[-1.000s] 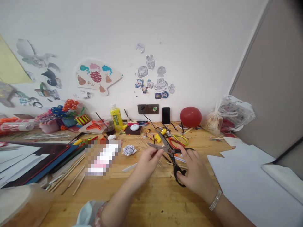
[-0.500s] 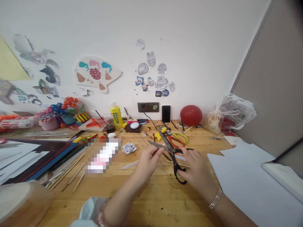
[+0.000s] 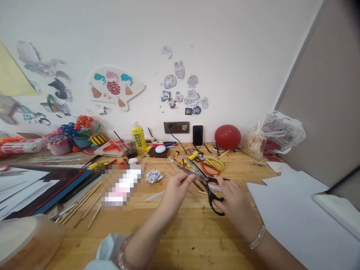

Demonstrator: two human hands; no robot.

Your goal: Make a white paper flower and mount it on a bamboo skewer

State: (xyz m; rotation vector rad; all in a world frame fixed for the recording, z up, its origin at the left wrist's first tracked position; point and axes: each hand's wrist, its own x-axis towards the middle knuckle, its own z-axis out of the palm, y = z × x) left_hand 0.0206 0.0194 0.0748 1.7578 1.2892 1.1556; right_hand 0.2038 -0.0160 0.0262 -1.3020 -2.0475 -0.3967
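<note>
My right hand [image 3: 234,200] grips the black handles of a pair of scissors [image 3: 206,183], fingers through the loops. The steel blades point up and to the left and are nearly closed. My left hand [image 3: 178,187] pinches something thin at the blades, too small to name; it looks like a slim stick. Both hands hover over the wooden table [image 3: 180,240]. A small white paper flower [image 3: 153,175] lies just left of my left hand.
Red and yellow scissors [image 3: 212,167] lie behind the hands. White paper sheets [image 3: 292,210] cover the right side. Thin wooden sticks [image 3: 84,208] and a dark folder [image 3: 42,187] lie at left. A yellow bottle [image 3: 138,137], phone [image 3: 197,135] and red balloon [image 3: 227,137] stand by the wall.
The scissor blades have closed from wide open to nearly shut. My right hand has shifted slightly right. My left hand has stayed at the blades.
</note>
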